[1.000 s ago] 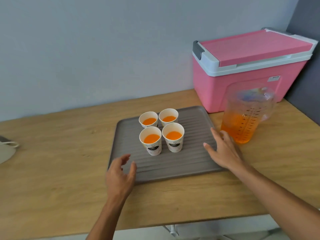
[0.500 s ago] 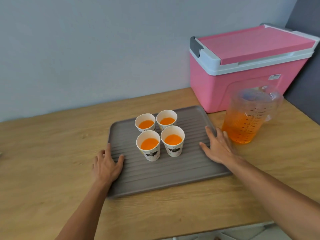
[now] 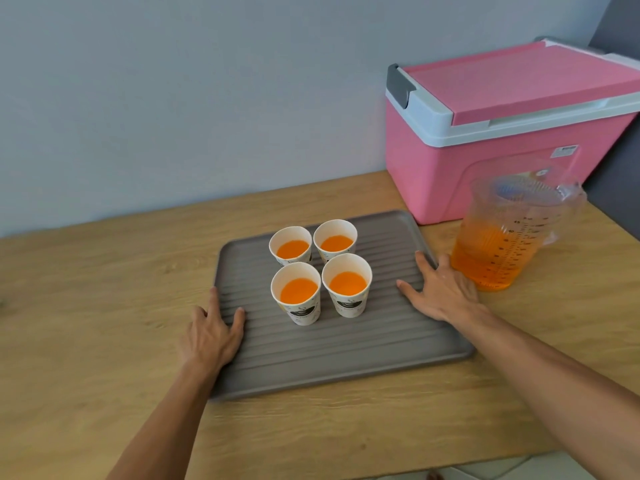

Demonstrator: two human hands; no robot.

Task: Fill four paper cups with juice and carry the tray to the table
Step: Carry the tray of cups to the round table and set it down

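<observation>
Several white paper cups (image 3: 300, 308) holding orange juice stand close together in a square near the middle of a grey ribbed tray (image 3: 346, 358). The tray lies flat on a wooden counter (image 3: 86, 323). My left hand (image 3: 211, 334) holds the tray's left edge, thumb on the ribbed top and fingers along the rim. My right hand (image 3: 445, 294) holds the right edge the same way, thumb pointing toward the cups. Neither hand touches a cup.
A clear measuring pitcher (image 3: 502, 247), about half full of orange juice, stands just right of the tray, close to my right hand. Behind it a pink cooler box (image 3: 485, 150) with a shut lid sits against the grey wall. The counter's front edge runs below my forearms.
Both hands came in from hovering near the tray's front corners and settled on its left and right edges. The camera moved closer. Tray and cups have stayed in place.
</observation>
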